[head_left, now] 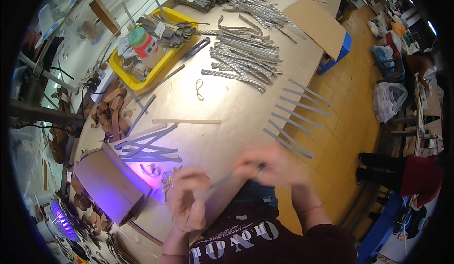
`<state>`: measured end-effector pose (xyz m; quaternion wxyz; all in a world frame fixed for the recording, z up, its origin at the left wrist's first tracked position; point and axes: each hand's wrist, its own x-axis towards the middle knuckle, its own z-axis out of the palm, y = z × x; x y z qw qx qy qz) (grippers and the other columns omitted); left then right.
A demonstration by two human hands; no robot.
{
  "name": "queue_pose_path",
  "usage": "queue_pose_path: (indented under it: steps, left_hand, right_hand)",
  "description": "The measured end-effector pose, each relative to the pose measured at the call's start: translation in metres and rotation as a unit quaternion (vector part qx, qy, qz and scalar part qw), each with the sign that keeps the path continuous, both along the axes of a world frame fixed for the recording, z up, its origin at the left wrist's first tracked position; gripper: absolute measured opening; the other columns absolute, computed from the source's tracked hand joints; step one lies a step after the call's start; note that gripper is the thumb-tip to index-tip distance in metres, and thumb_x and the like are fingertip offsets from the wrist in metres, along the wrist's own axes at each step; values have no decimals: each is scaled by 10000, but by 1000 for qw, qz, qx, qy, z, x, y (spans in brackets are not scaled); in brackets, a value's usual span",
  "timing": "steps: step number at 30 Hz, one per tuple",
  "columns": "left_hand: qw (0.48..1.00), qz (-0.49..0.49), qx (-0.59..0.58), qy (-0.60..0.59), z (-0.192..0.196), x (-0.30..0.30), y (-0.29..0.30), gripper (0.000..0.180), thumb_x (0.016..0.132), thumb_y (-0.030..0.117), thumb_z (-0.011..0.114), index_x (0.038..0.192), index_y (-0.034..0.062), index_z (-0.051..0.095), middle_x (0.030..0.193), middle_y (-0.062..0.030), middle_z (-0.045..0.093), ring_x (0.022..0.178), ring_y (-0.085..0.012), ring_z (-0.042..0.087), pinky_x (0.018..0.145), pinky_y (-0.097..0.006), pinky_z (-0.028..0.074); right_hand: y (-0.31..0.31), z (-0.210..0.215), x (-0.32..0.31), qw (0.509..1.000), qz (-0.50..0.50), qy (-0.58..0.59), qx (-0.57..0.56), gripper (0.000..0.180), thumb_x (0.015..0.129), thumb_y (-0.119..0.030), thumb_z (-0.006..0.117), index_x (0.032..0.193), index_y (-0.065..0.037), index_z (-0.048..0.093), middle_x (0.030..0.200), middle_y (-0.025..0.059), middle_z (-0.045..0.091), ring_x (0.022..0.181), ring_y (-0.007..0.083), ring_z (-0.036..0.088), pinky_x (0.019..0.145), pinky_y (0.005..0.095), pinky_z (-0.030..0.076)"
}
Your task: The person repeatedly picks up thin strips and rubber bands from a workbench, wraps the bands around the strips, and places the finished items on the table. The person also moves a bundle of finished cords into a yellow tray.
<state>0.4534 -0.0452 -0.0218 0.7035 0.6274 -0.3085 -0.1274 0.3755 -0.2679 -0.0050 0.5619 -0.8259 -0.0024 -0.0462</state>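
Observation:
In front of my body, my left hand [189, 198] is closed, its fingers pinching one end of a thin grey strip [220, 182]. The strip runs across to my right hand [274, 163], which is smeared by motion. A small dark thing [261, 166] shows among the curled right fingers; its kind is not clear. Beyond my left hand, several grey strips [149, 149] lie crossed on the table [222, 143], with curled offcuts [168, 179] nearer. Several more grey strips [297, 116] lie side by side, sticking out over the table's right edge. A beige strip [187, 121] lies mid-table.
Braided grey straps [246, 56] are piled at the back, near a yellow tray [161, 77] holding a green-lidded jar [142, 41] and strip bundles. Left are a brown curved cover [111, 186] under purple light and brown scraps [113, 115]. Another person [402, 171] stands right.

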Motion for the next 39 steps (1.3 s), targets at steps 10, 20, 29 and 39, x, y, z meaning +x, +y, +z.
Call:
queue_pose_path:
  steps: [10,20,29,39]
  left_hand:
    - [943,0,301,-142,-31,-5,17,330,804,37,716,1124,36,637,1266,-155,579,1039,-304,615,858,-385,497]
    - [895,10,389,-218,-41,-2,33,325,838,135,710,1146,71,630,1291,-129,562,1165,-312,556,1012,-438,394]
    - [855,64,445,-260,-65,-4,61,264,864,192,694,1114,124,644,1275,-94,560,1242,-270,503,1053,-454,331]
    - [841,212,432,-247,-52,8,93,371,771,216,776,1113,132,659,1298,-75,571,1261,-263,491,1050,-453,342]
  right_hand:
    - [-205,-59,-11,818,-443,213,-298,408,853,-417,701,775,-16,686,620,104,607,577,234,567,586,357,454]
    - [-190,-72,-6,599,-469,182,-622,548,844,-505,667,1201,-91,616,1159,139,624,1057,323,599,873,478,453]
    - [26,-57,84,920,-48,-90,-379,190,870,-203,673,1024,-93,664,1032,80,619,1020,267,565,899,419,401]
    - [105,-85,156,909,11,-62,-412,126,873,-192,662,961,-107,631,949,43,588,955,223,564,907,414,365]
